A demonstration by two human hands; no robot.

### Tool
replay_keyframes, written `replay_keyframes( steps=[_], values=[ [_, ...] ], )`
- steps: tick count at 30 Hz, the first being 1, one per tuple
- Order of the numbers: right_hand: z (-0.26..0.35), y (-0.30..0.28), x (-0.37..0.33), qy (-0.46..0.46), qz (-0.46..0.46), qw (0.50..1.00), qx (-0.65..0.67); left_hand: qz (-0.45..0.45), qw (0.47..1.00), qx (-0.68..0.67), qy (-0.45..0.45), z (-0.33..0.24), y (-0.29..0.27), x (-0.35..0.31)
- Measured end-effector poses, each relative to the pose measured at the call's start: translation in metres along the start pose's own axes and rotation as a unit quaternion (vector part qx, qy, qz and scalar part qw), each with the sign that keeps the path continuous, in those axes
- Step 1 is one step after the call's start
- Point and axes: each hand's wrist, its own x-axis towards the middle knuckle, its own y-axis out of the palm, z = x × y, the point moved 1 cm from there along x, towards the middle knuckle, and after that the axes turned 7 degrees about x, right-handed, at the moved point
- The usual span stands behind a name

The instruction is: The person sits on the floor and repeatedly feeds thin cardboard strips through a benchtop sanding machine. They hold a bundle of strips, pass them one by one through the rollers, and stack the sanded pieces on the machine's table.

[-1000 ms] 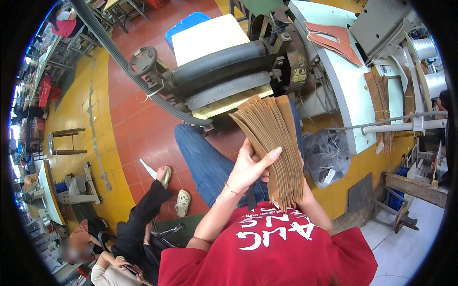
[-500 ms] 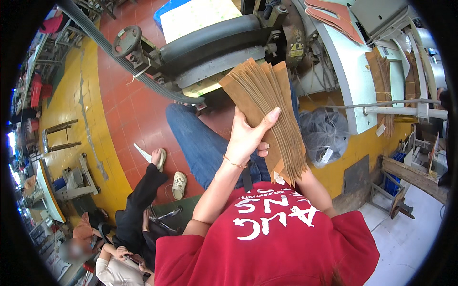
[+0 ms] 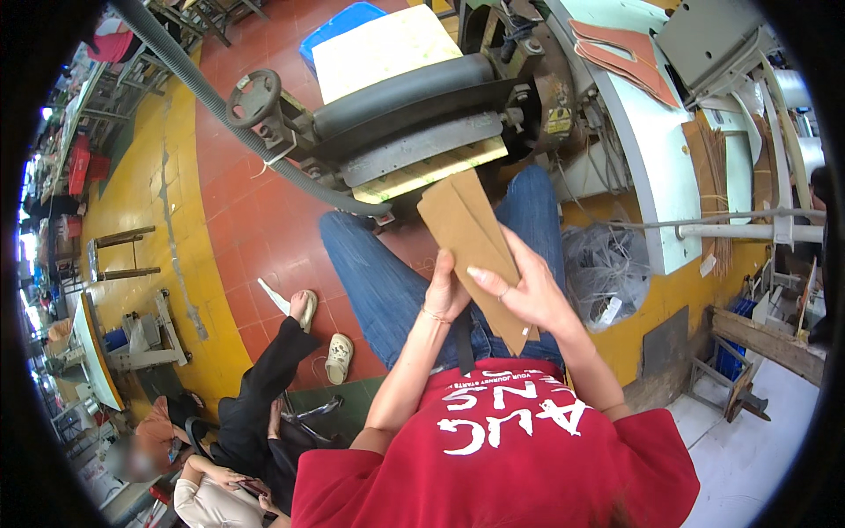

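In front of my lap I hold a stack of flat brown strips (image 3: 471, 229) by its two long sides. Whether they are leather or card I cannot tell. My left hand (image 3: 446, 290) grips the left edge, thumb upright along it. On the other side my right hand (image 3: 532, 290) is closed round the right edge, its thumb lying across the top strip. The top strips are slightly askew. Just beyond the stack's far end is a machine with a dark roller (image 3: 405, 91) and a pale patterned sheet (image 3: 431, 172) at its near side.
A handwheel (image 3: 254, 99) and a grey hose (image 3: 189, 75) flank the machine on the left. At right, a pale table (image 3: 638, 163) carries reddish-brown pieces (image 3: 620, 57). Below it sits a clear plastic bag (image 3: 603, 264). A seated person's foot (image 3: 302, 304) is at left.
The fanned stack has been squared up and lowered toward my lap. My right hand has come from behind it to its right side, while my left hand has moved down its left edge.
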Motion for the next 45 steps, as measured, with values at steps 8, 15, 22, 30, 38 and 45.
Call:
replay_keyframes(
  steps=[8,15,22,30,38,45],
  values=[
    [0.0,0.025,-0.006,0.012,0.016,0.999,0.043,0.126,0.988,-0.067,0.054,0.01,-0.001,0.004],
    [0.078,-0.003,-0.009,-0.177,-0.02,0.965,-0.191,0.134,0.976,-0.16,0.059,-0.012,-0.014,-0.008],
    [0.182,0.011,-0.025,-0.558,-0.08,0.825,0.022,0.202,0.959,-0.193,0.042,-0.013,-0.017,-0.001],
    [0.187,-0.009,-0.025,-0.56,-0.116,0.817,-0.072,0.179,0.974,-0.135,0.018,-0.033,-0.011,0.003],
    [0.051,0.009,0.011,-0.079,-0.068,0.984,-0.147,0.107,0.992,-0.009,0.061,-0.046,-0.011,0.01],
    [-0.004,0.03,0.015,0.003,-0.097,0.995,-0.012,0.003,0.997,0.011,0.072,-0.032,-0.044,0.009]
  ],
)
